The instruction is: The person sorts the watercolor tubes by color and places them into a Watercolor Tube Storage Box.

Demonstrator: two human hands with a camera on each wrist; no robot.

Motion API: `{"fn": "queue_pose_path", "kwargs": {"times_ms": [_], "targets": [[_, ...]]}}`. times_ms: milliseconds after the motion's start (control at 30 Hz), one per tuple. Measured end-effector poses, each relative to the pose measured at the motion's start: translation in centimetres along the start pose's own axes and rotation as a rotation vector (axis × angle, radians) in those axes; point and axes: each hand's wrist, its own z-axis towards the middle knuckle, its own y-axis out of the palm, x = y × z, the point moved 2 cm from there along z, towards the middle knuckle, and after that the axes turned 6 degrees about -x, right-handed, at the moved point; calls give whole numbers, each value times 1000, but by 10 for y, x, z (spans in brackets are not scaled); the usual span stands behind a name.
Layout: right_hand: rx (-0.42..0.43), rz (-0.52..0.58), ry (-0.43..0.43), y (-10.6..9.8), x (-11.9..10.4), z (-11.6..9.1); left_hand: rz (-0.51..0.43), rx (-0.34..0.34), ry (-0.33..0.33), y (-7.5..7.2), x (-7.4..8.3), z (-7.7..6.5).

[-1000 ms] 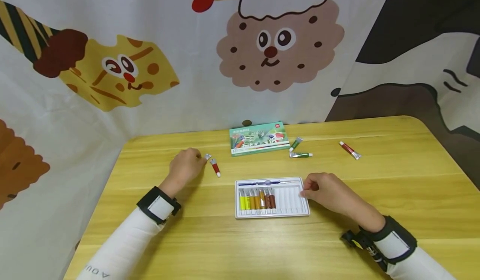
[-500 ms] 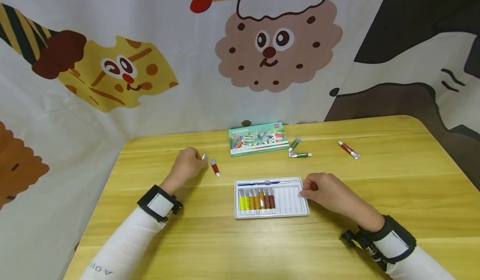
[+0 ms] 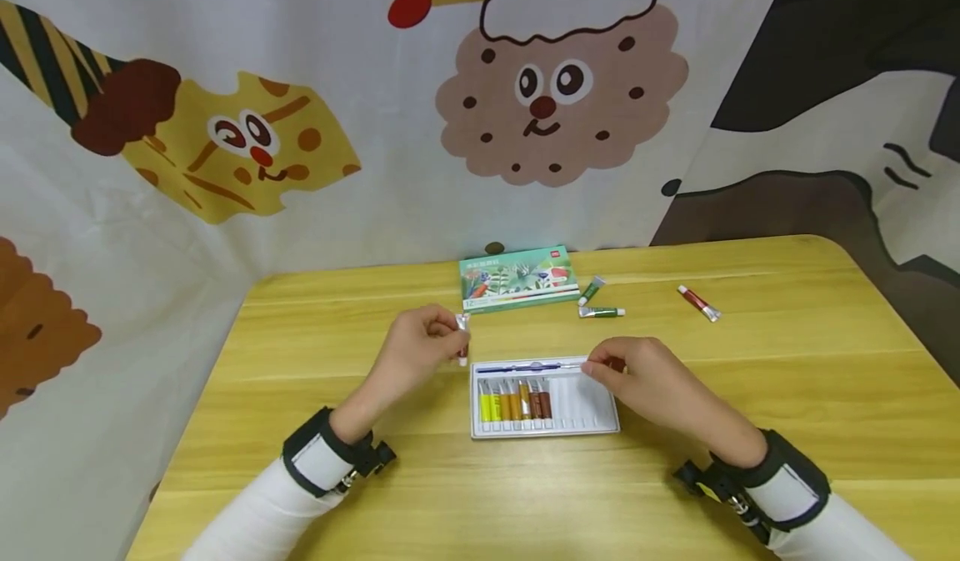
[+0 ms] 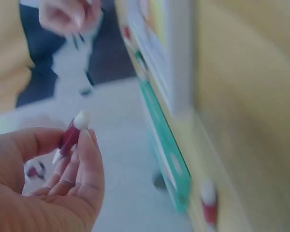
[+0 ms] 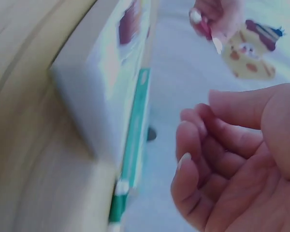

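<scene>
My left hand (image 3: 416, 353) pinches a small paint tube (image 3: 462, 353) between thumb and fingertips, left of the white tray's upper corner. In the left wrist view the tube (image 4: 69, 140) shows a dark red body and a white cap. My right hand (image 3: 648, 382) is over the tray's upper right corner. Its fingers (image 5: 186, 179) are loosely curled, with nothing between them in the right wrist view. The white tray (image 3: 577, 398) holds a blue paintbrush (image 3: 517, 368) and several yellow, ochre and brown tubes (image 3: 513, 401); its right slots are bare.
A green paint box (image 3: 519, 277) lies at the table's back. Beside it are two green tubes (image 3: 602, 313), and a red tube (image 3: 698, 303) lies farther right. Another red tube (image 4: 210, 208) on the table shows in the left wrist view. A patterned curtain (image 3: 375, 227) hangs behind.
My left hand has picked up a red tube from the table and carried it right, toward the tray. My right hand has shifted slightly up and left from the tray's right edge.
</scene>
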Motion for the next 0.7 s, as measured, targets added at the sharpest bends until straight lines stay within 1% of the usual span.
{"fn": "queue_pose_path", "kwargs": {"times_ms": [100,200,333,500,600,700], "targets": [[-26,59,-62,2,-15,0,-92,-51,30,20,10,-6],[-38,109,-118,7,-25,0,-147,-101,41,38,16,-12],[-27,168,-152,15,-33,0,-216,-160,47,56,18,-18],[-21,225,-182,26,-39,-1,-273,-200,61,70,18,-23],[-15,263,-202,29,-42,-3,-296,-203,62,75,18,-24],[-6,301,-195,30,-44,-4,-330,-196,56,77,17,-24]]}}
